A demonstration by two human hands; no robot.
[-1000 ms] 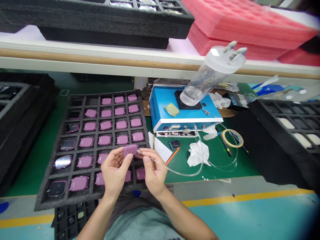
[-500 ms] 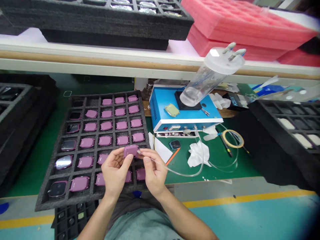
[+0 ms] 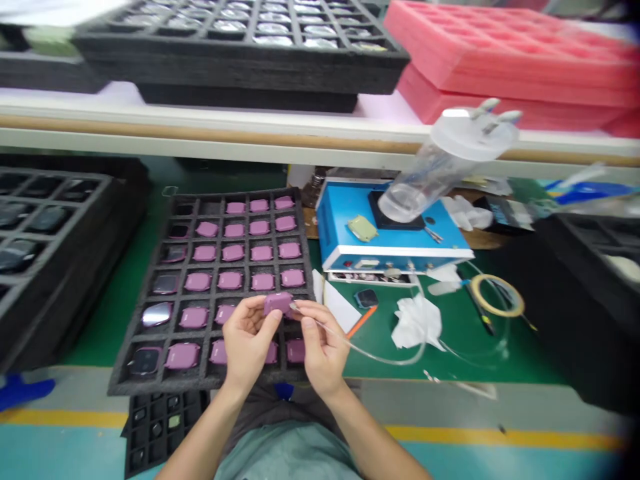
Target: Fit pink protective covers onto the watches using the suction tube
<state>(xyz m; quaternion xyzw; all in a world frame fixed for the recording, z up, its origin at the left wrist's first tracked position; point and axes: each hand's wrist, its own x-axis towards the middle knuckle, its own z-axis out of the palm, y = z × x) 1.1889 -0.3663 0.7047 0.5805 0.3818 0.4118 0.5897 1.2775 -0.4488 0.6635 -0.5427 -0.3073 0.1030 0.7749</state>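
Note:
My left hand [image 3: 247,341] grips a purple smartwatch case [image 3: 277,303] between thumb and fingers, above the near right part of a black foam tray [image 3: 200,383]. Pinched in my right hand [image 3: 325,348] is the end of a clear thin tube [image 3: 387,361]. Its small tip sits at the right side of the case; whether it touches is too small to tell. From there the tube curves right and up to the front of a blue box machine [image 3: 330,230]. Several purple cases lie in the tray's cells, with dark-screened watches in the left column.
On the machine stand a clear cylinder [image 3: 407,197] and a pale green case [image 3: 363,228]. A crumpled white tissue [image 3: 416,323], an orange stick [image 3: 362,321], a dark watch [image 3: 367,298] and a tape roll [image 3: 497,295] lie on the green bench. A shelf [image 3: 210,138] bearing foam trays crosses above.
The view has shifted, so the bench and hands appear farther right. Both hands keep their hold, and the tube tip stays at the case's right side.

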